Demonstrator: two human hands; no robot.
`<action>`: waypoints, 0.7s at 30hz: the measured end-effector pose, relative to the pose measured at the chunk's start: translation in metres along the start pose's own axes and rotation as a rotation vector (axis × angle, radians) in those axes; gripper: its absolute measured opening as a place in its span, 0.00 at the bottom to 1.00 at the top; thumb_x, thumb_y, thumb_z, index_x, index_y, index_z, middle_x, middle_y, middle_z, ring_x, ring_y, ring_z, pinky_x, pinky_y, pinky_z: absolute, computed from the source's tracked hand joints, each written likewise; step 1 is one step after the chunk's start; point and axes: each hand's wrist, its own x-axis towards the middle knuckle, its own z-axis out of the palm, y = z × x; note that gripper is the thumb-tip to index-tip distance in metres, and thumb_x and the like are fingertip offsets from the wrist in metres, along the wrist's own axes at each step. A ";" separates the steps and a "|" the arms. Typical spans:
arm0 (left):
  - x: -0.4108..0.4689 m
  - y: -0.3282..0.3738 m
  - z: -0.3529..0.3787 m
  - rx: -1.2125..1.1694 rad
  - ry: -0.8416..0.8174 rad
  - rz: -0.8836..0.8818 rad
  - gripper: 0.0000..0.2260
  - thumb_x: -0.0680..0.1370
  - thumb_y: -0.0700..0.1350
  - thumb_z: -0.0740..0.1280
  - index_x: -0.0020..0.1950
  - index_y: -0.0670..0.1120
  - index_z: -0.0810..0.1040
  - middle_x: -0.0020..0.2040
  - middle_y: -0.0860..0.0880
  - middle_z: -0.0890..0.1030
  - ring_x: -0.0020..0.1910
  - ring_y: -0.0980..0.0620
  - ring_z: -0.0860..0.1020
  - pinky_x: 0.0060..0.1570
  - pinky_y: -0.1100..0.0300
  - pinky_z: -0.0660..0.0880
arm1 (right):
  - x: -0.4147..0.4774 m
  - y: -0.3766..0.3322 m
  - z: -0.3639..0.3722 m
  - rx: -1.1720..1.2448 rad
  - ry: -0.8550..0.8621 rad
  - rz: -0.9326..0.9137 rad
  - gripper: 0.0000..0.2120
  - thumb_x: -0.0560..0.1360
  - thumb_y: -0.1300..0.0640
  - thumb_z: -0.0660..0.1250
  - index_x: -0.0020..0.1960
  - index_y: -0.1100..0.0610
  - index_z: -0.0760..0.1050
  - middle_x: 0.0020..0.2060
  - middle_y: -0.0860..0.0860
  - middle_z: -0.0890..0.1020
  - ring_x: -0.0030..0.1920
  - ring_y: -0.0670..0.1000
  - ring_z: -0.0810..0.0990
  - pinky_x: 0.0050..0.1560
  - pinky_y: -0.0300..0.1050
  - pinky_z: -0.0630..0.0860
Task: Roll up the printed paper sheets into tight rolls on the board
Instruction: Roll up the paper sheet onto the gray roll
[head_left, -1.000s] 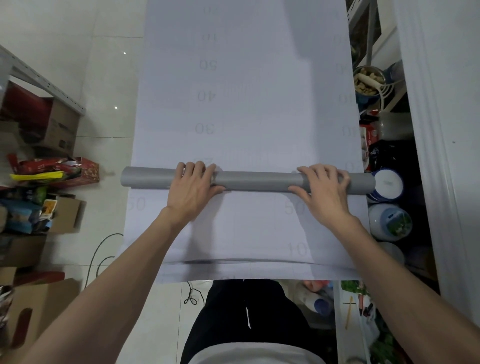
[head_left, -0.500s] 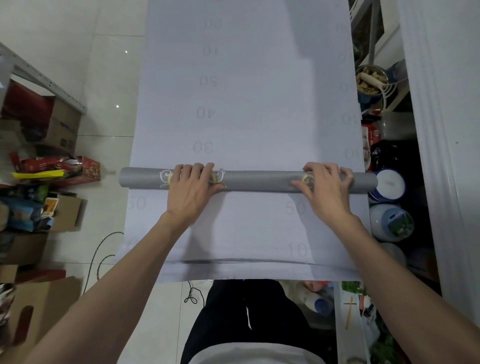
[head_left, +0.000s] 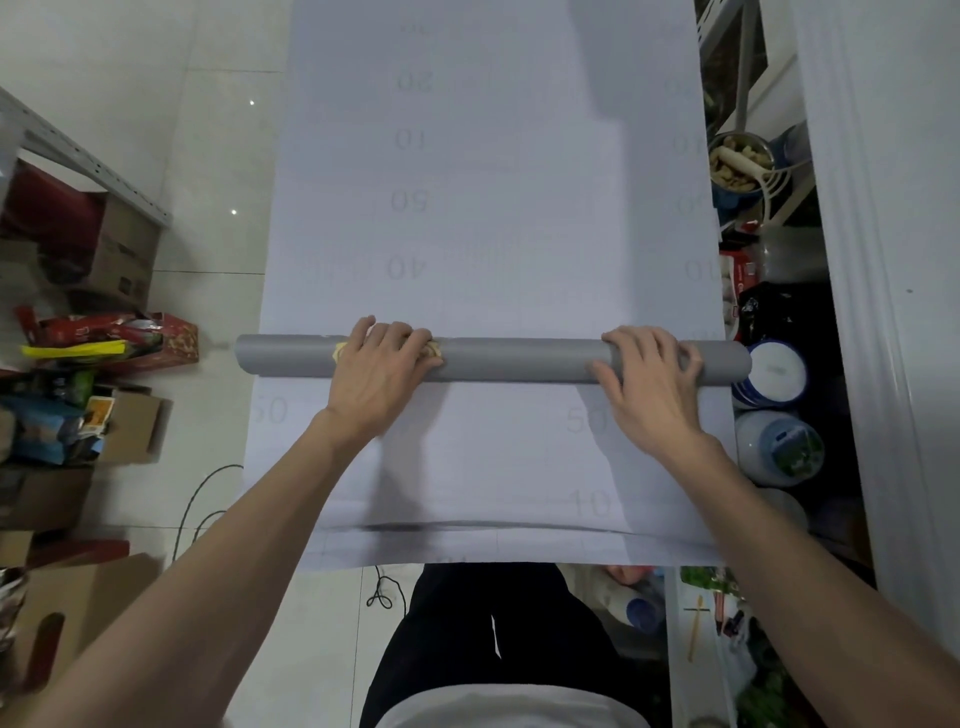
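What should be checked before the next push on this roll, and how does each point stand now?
1. Grip of left hand on roll: ok.
2. Grip of right hand on roll: ok.
3. Roll straight across sheet: ok.
4. Sheet ahead lies flat: ok.
5. Winding tight: cannot tell.
6. Right end clear of tub: cannot tell.

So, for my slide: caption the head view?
Left hand and right hand grip a grey roll on a numbered sheet.
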 end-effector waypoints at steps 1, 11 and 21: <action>-0.001 0.001 0.001 -0.001 -0.009 -0.009 0.17 0.82 0.58 0.59 0.58 0.45 0.76 0.56 0.42 0.78 0.52 0.39 0.77 0.65 0.45 0.65 | -0.002 0.001 0.002 -0.005 -0.001 -0.021 0.28 0.78 0.33 0.55 0.68 0.51 0.70 0.67 0.54 0.72 0.68 0.57 0.67 0.66 0.58 0.57; -0.004 0.000 0.002 -0.001 -0.048 0.012 0.21 0.82 0.60 0.55 0.61 0.46 0.75 0.54 0.43 0.79 0.52 0.40 0.77 0.67 0.46 0.62 | 0.004 -0.002 0.000 0.035 0.004 -0.008 0.27 0.78 0.32 0.53 0.65 0.50 0.72 0.62 0.52 0.76 0.65 0.56 0.70 0.66 0.58 0.58; -0.002 0.000 0.002 0.023 -0.018 -0.040 0.20 0.83 0.59 0.55 0.60 0.44 0.74 0.51 0.43 0.79 0.47 0.39 0.75 0.59 0.47 0.67 | 0.011 -0.004 -0.014 0.132 0.065 -0.013 0.21 0.78 0.38 0.63 0.62 0.52 0.76 0.58 0.53 0.79 0.62 0.52 0.64 0.66 0.58 0.57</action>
